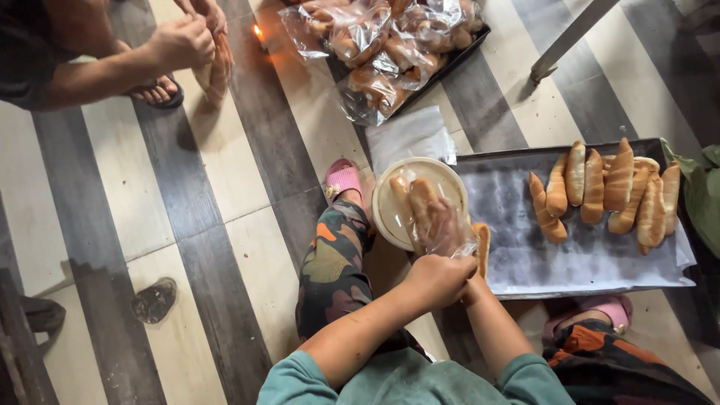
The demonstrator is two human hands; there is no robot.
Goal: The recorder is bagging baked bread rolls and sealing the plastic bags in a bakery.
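Left grip [437,279] fisted, right grip hidden behind it, forearms converging

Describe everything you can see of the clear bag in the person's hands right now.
The clear plastic bag is thin, glossy and crinkled, with elongated golden bread rolls showing through it. It lies tilted over a round white lid, its mouth gathered toward the wearer. The left hand grips the gathered end; the right hand is mostly hidden behind it. One loose roll lies just beside the bag, at the baking tray's edge.
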